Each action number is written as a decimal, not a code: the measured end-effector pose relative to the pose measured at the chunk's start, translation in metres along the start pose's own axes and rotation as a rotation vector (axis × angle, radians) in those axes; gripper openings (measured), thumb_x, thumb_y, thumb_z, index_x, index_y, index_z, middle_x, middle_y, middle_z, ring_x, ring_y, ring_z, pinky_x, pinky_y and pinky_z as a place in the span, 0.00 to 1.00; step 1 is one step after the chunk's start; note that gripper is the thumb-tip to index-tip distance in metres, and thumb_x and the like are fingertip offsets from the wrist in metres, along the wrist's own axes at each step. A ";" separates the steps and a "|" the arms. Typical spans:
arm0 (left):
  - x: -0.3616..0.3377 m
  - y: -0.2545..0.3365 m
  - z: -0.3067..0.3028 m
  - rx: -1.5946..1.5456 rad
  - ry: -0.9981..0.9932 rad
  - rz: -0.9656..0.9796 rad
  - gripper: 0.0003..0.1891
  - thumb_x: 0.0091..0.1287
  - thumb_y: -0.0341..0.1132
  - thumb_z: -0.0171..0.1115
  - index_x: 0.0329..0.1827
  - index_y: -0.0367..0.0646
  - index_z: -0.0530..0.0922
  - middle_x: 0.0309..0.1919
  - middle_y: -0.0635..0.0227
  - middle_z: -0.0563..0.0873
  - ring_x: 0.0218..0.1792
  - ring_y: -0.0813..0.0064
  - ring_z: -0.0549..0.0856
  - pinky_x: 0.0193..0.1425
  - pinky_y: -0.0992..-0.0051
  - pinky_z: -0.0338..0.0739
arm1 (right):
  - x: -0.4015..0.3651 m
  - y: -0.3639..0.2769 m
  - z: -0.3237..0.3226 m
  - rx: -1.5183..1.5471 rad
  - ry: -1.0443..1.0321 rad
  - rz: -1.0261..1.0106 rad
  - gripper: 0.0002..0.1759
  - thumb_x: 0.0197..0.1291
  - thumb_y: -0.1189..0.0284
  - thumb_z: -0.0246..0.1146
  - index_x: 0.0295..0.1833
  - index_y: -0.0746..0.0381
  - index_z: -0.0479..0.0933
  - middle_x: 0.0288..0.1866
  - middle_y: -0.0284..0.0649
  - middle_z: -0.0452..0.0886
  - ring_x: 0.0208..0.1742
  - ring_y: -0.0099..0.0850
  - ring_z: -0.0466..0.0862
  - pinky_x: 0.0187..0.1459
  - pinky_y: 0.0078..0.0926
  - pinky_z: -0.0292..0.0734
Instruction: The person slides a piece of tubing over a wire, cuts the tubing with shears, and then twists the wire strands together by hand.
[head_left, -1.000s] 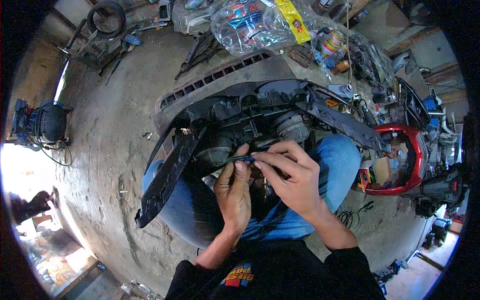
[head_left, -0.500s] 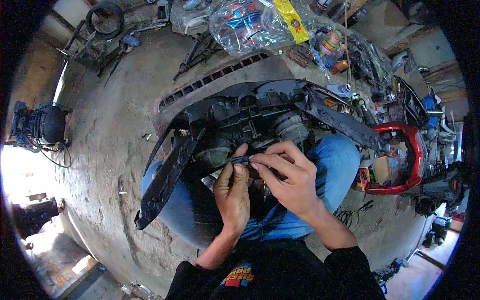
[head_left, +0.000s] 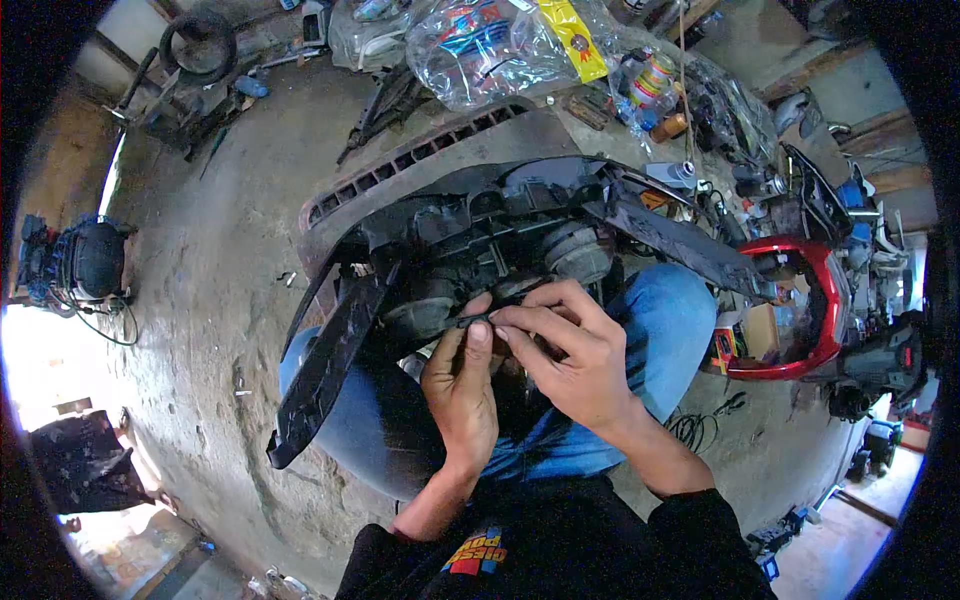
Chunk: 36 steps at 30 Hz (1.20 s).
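Note:
My left hand (head_left: 463, 395) pinches a small dark piece like a wire or connector (head_left: 473, 321) between thumb and fingers. Closed in a pinch at its right end is my right hand (head_left: 578, 355), its fingertips close to my left thumb. The piece is too small to identify exactly. Just beyond my hands, across my knees, lies a black vehicle headlight assembly (head_left: 440, 225) with its back facing me. Two round grey rubber covers show on it, the left cover (head_left: 421, 312) beside my left fingers and the right cover (head_left: 579, 252) above my right hand.
A slotted panel (head_left: 420, 160) lies behind the assembly. To the right stands a red trim frame (head_left: 832, 310) among loose parts. Plastic bags (head_left: 470, 55) and bottles lie at the back. A dark machine (head_left: 95, 262) is at left, and a person in dark clothing (head_left: 85, 460) at lower left.
My hands stay pinched together on the small piece, with slight finger movement. The view has shifted a little. More of the person at lower left now shows.

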<state>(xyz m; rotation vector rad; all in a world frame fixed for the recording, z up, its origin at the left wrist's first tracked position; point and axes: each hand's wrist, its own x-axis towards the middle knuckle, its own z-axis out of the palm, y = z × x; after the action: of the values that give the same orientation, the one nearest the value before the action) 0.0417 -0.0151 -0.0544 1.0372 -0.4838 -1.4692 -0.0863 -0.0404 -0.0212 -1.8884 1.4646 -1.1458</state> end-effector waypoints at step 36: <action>-0.005 0.002 0.012 0.122 0.093 -0.030 0.24 0.82 0.45 0.58 0.64 0.30 0.76 0.53 0.58 0.81 0.53 0.71 0.80 0.62 0.73 0.74 | -0.047 -0.005 -0.068 0.227 -0.308 0.672 0.15 0.76 0.63 0.60 0.47 0.64 0.85 0.31 0.45 0.87 0.29 0.37 0.85 0.35 0.35 0.77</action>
<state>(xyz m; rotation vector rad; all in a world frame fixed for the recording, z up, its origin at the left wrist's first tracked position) 0.0328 -0.0137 -0.0448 1.2081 -0.4980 -1.4250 -0.1444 0.0136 0.0033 -1.2003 1.5341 -0.6338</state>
